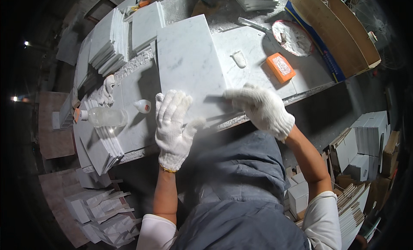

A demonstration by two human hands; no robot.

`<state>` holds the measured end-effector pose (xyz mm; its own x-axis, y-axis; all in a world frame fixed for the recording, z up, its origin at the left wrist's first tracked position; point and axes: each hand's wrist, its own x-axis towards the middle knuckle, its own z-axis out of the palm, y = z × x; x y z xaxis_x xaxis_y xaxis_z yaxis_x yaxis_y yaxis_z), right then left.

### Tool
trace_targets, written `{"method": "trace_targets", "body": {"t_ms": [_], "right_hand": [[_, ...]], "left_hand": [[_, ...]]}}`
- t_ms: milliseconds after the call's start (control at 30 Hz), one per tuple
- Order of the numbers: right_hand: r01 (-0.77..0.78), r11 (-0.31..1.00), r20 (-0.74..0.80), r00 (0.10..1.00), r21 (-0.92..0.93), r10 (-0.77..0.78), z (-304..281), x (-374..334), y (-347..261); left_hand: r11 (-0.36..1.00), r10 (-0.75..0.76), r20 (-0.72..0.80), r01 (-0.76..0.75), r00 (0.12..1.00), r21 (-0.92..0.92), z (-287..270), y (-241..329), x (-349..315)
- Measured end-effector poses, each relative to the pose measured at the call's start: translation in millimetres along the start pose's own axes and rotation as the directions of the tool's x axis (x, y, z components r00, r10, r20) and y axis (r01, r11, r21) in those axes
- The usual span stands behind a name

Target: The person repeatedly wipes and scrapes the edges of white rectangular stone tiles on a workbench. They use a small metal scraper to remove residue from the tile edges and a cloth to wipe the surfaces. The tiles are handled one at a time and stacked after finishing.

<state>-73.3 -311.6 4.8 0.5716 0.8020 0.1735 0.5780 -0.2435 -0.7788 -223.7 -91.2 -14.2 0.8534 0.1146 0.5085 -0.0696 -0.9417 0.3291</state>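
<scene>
We have the marble slab (189,56) at upper centre of the frame, seemingly steadied at its lower left by the left hand (172,125), thumb and fingers apart; whether the blurred right hand (260,108) grips anything, we cannot tell.

A marble slab (187,47), stacked tiles (107,41), dusty workbench (178,11) and cartons (368,136) show a stone workshop.

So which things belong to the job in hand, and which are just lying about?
Seemingly in the job:
pale slab
left hand and right hand at its near end

Apparently lying about:
orange block
clear bottle
small white bottle
cardboard box
</scene>
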Motion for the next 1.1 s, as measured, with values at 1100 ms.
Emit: {"method": "trace_targets", "body": {"t_ms": [1100], "right_hand": [[-0.276, 0.620, -0.201, 0.784, 0.735, 0.587, 19, -123, 24]], "left_hand": [[0.870, 0.326, 0.295, -0.163, 0.898, -0.465, -4, 82, -11]]}}
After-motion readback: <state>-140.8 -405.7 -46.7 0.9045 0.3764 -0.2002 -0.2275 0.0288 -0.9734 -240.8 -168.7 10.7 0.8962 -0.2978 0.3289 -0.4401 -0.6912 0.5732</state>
